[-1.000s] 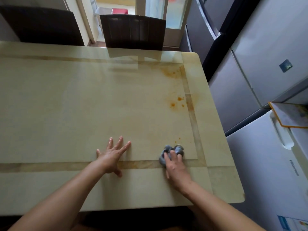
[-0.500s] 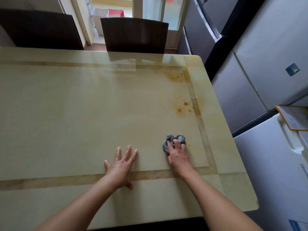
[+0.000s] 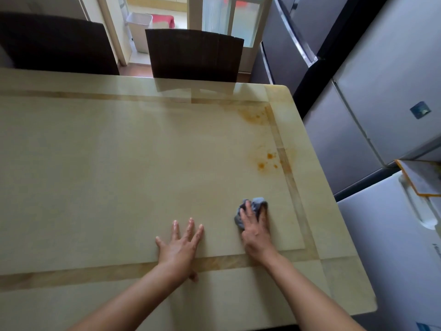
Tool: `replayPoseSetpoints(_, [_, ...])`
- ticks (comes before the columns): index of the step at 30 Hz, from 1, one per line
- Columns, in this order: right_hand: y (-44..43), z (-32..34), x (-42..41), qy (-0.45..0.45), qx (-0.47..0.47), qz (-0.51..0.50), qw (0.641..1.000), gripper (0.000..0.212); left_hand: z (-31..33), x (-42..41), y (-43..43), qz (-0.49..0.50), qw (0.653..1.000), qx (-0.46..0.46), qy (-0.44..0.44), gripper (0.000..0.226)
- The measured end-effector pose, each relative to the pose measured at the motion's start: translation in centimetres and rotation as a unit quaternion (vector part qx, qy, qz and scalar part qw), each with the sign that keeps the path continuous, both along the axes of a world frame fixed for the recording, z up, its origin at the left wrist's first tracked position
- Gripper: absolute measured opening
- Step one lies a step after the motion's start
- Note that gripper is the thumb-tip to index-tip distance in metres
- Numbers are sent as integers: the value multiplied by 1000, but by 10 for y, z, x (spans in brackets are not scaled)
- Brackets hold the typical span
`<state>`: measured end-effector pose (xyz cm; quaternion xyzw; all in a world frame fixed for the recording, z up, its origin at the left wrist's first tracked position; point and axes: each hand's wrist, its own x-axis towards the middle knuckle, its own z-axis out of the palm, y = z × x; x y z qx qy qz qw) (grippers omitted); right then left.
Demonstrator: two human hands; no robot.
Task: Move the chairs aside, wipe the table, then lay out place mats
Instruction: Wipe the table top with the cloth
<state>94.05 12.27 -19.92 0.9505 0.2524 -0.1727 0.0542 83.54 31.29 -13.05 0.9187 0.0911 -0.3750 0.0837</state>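
A cream stone table (image 3: 95,163) with tan inlay bands fills the view. Orange stains (image 3: 267,161) dot its right side, and a fainter orange smear (image 3: 255,115) lies near the far right corner. My right hand (image 3: 255,230) presses a crumpled grey cloth (image 3: 259,202) onto the tabletop just below the stains, fingers laid over it. My left hand (image 3: 179,249) rests flat on the table to the left, fingers spread. Two dark chairs (image 3: 193,56) (image 3: 55,44) stand at the table's far edge.
Grey refrigerators (image 3: 381,91) stand close along the table's right side, with a white appliance (image 3: 391,259) nearer to me. A white bin (image 3: 139,27) sits in the doorway beyond the chairs.
My right hand has slid the cloth forward across the table towards the orange stains. My left hand stayed flat on the table beside it.
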Motion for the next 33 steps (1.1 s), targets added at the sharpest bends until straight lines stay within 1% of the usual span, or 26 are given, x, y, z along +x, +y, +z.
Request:
replayPoseSetpoints(2, [26, 5, -13, 46, 24, 40, 998, 61, 3, 11, 3, -18, 999, 26, -37, 108])
replayPoseSetpoints(3, [37, 4, -15, 55, 36, 71, 995, 56, 4, 22, 7, -21, 997, 37, -58, 105])
replayPoseSetpoints(5, [55, 17, -15, 57, 54, 115, 990, 49, 5, 45, 16, -4, 995, 39, -86, 108])
replayPoseSetpoints(8, [63, 23, 9, 22, 96, 142, 985, 51, 9, 82, 32, 22, 996, 21, -88, 116])
replayPoseSetpoints(9, [64, 22, 25, 26, 101, 138, 985, 52, 9, 96, 36, 30, 996, 17, -84, 118])
replayPoseSetpoints(12, [60, 28, 71, 62, 109, 62, 990, 56, 4, 131, 45, 51, 996, 12, -71, 121])
replayPoseSetpoints(14, [48, 27, 99, 72, 117, 8, 990, 52, 2, 148, 50, 63, 996, 7, -65, 122])
replayPoseSetpoints(18, [4, 20, 134, 42, 99, -79, 991, 53, -2, 178, 56, 86, 994, -10, -61, 122])
replayPoseSetpoints(22, [-15, 14, 141, 18, 104, -145, 984, 53, -8, 189, 63, 106, 993, -31, -47, 123])
replayPoseSetpoints(23, [-13, 13, 141, 9, 102, -149, 983, 56, -10, 189, 64, 107, 993, -33, -47, 123])
replayPoseSetpoints(25, [-1, 15, 138, 19, 116, -160, 980, 73, -11, 188, 63, 108, 992, -32, -49, 123])
replayPoseSetpoints(26, [8, 14, 136, 27, 125, -150, 980, 78, -12, 188, 63, 109, 992, -31, -50, 123])
replayPoseSetpoints(27, [17, 13, 132, 22, 118, -122, 985, 76, -13, 189, 64, 111, 992, -29, -51, 123])
replayPoseSetpoints(30, [52, 13, 124, 4, 93, -36, 995, 52, -13, 190, 64, 114, 992, -28, -49, 124])
replayPoseSetpoints(31, [65, 16, 123, 14, 100, -13, 995, 50, -14, 190, 64, 116, 992, -29, -48, 124])
replayPoseSetpoints(33, [85, 22, 126, 39, 137, 38, 989, 53, -14, 190, 64, 118, 991, -27, -48, 124])
